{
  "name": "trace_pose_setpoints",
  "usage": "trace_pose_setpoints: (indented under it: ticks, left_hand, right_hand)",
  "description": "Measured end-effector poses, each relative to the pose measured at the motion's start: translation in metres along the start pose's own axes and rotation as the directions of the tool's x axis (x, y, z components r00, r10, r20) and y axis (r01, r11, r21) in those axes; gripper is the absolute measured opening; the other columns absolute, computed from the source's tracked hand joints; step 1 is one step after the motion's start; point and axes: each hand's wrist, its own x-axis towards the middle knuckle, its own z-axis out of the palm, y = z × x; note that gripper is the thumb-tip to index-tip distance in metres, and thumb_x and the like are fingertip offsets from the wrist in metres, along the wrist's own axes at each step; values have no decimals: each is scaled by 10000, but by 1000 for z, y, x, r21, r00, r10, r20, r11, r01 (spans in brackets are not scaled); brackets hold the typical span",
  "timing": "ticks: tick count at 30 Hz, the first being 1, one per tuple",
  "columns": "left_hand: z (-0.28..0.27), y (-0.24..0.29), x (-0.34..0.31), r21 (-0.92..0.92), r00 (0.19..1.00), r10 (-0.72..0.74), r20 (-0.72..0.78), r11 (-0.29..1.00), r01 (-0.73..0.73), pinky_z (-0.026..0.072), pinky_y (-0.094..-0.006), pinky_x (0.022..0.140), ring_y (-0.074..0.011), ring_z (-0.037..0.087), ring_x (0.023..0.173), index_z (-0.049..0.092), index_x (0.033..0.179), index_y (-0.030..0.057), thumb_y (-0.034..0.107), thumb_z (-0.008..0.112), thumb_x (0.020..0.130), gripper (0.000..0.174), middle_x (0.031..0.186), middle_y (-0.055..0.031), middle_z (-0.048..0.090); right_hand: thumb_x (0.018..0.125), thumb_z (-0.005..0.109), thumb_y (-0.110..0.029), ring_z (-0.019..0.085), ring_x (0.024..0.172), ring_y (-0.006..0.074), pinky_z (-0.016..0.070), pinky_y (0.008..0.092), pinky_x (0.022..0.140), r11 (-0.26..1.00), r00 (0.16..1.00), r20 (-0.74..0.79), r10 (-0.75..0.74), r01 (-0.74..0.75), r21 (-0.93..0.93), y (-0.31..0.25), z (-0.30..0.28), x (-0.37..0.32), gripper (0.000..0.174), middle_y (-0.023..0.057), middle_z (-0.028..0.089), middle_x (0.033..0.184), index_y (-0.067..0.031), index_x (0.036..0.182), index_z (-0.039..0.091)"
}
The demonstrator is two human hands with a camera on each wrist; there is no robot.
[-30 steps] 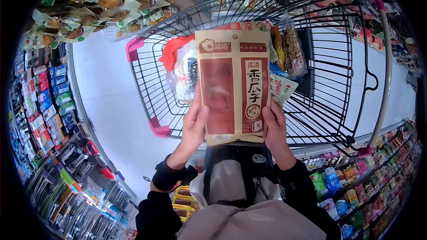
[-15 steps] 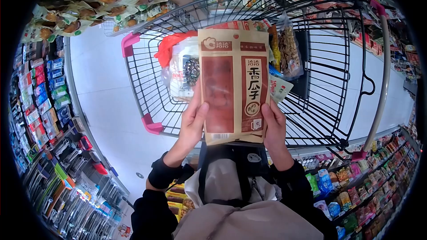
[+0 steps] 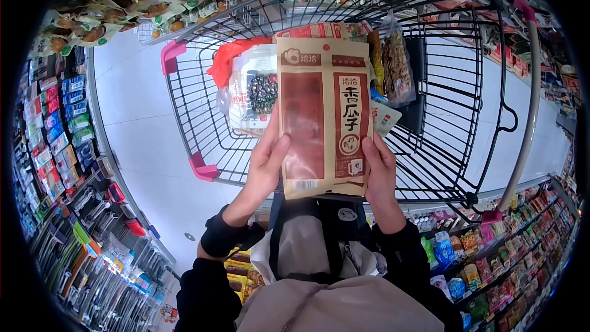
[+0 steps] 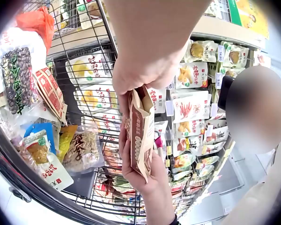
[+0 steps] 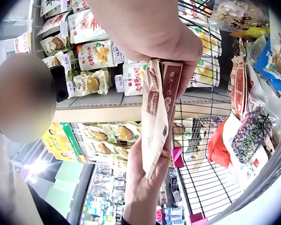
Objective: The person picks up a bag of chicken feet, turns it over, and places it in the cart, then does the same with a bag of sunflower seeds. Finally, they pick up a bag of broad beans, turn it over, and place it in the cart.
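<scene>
A tan and maroon bag of sunflower seeds (image 3: 313, 129) is held upright between both hands, its printed front facing the head camera. The left hand (image 3: 267, 163) grips the bag's left edge low down, thumb on the front. On the opposite edge, the right hand (image 3: 381, 169) grips it the same way. Seen edge-on in the left wrist view, the bag (image 4: 141, 136) runs between the two hands. The right wrist view shows a tan panel (image 5: 153, 117) beside a maroon one (image 5: 171, 77). Fingers behind the bag are hidden in the head view.
A black wire shopping cart with pink corner caps (image 3: 173, 56) stands beyond the bag. Inside lie a red plastic bag (image 3: 227, 64), a pack of dark beans (image 3: 263, 92), a bag of brown snacks (image 3: 398, 71) and a pouch (image 3: 386, 120). Stocked shelves (image 3: 510, 252) surround it.
The cart and its contents have shifted slightly left and upward in the head view, uncovering more of the dark beans. Both hands keep their hold on the bag, which has barely moved.
</scene>
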Motion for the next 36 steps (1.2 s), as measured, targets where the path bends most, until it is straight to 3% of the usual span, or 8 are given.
trace_pose_setpoints:
  ticks: [31, 34, 36]
  left_hand:
    - [-20, -3, -1, -21, 998, -50, -29, 999, 50, 178, -267, 1008, -162, 227, 1258, 166, 1334, -17, 110, 347, 906, 481, 1368, -104, 256]
    - [-16, -4, -2, -5, 997, -81, -16, 997, 81, 218, -255, 995, -115, 268, 1227, 157, 1348, 29, 111, 352, 915, 483, 1373, -60, 247]
    - [-11, -4, 0, -18, 997, -73, -18, 997, 73, 188, -265, 1005, -149, 240, 1249, 163, 1337, -7, 119, 356, 909, 486, 1370, -91, 253]
  right_hand:
    - [872, 484, -110, 479, 954, 68, 377, 201, 845, 999, 1000, 3, 7, -7, -44, 11, 14, -4, 360, 34, 523, 1112, -3, 1213, 442]
    - [871, 486, -109, 481, 950, 68, 379, 201, 841, 999, 1000, 4, 23, -23, -30, 7, 10, -4, 363, 34, 525, 1109, 0, 1214, 439]
    - [871, 487, -108, 485, 944, 68, 382, 201, 837, 999, 999, 2, 34, -34, -26, 5, 5, -4, 364, 36, 530, 1102, 3, 1213, 438]
